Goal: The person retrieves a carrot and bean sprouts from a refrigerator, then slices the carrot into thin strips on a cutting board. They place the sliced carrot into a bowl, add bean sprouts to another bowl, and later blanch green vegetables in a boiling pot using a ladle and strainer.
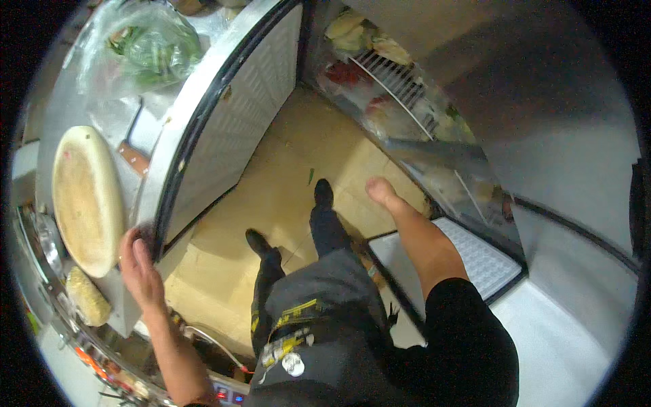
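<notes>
My left hand is at the near end of the open fridge door, beside its metal edge. Its fingers look stretched out, and nothing shows in them; whether they press on the door is hard to see. My right hand reaches forward over the floor, in front of the open fridge compartment. It is blurred and its fingers are hidden. Wire shelves inside the compartment carry bagged produce, pale green and red.
Left of the door, a metal counter holds a long oval cutting board, a knife with a brown handle and a plastic bag of green vegetables. A second, lower door stands open at right. A green scrap lies on the floor.
</notes>
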{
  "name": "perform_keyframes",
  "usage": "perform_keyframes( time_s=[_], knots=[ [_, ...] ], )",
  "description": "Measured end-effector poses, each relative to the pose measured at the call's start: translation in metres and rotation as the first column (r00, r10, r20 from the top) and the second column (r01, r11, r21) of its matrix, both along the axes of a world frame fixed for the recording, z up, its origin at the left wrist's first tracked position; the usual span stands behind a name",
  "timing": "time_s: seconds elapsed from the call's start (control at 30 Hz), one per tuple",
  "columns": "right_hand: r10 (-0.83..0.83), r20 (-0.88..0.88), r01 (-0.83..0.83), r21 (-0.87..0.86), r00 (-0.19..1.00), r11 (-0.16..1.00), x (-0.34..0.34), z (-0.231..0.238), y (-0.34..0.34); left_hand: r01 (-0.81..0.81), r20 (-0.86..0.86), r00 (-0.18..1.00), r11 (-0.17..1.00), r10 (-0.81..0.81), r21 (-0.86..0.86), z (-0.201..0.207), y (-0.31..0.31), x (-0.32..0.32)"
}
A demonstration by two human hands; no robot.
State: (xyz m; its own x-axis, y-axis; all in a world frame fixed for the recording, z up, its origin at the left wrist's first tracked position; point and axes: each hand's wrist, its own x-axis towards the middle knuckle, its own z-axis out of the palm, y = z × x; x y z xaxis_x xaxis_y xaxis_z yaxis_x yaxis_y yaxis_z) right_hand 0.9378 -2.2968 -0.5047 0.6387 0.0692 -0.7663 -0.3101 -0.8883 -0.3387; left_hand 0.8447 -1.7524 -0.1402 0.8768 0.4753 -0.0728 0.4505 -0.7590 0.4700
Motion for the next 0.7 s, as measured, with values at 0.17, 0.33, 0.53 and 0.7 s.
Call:
perform_keyframes(
  time_s=[0.17, 0.33, 0.53, 0.7],
  knots=[
    [-0.086, 0.363, 0.113, -0.052, 0.928, 0.992, 0.149, -0.131, 0.014, 0.074, 0.020, 0.996, 0.930, -0.087, 0.361, -0.050, 0.046, -0.009],
    [0.354, 0.285, -0.209, -0.437, 0.891, 0.875, 0.303, -0.184, 0.057, -0.278, 0.084, 0.960, 0.926, 0.265, 0.257, -0.044, 0.048, -0.016],
    [-0.140, 0.377, 0.177, -0.065, 0.915, 0.982, 0.381, -0.219, 0.097, -0.172, -0.005, 0.983, 0.925, 0.185, 0.340, -0.024, 0.086, -0.083],
    [-0.285, 0.373, 0.282, 0.064, 0.883, 0.957, 0.387, -0.225, 0.110, 0.159, 0.145, 0.952, 0.840, -0.270, 0.519, -0.038, 0.084, -0.067]
  ],
)
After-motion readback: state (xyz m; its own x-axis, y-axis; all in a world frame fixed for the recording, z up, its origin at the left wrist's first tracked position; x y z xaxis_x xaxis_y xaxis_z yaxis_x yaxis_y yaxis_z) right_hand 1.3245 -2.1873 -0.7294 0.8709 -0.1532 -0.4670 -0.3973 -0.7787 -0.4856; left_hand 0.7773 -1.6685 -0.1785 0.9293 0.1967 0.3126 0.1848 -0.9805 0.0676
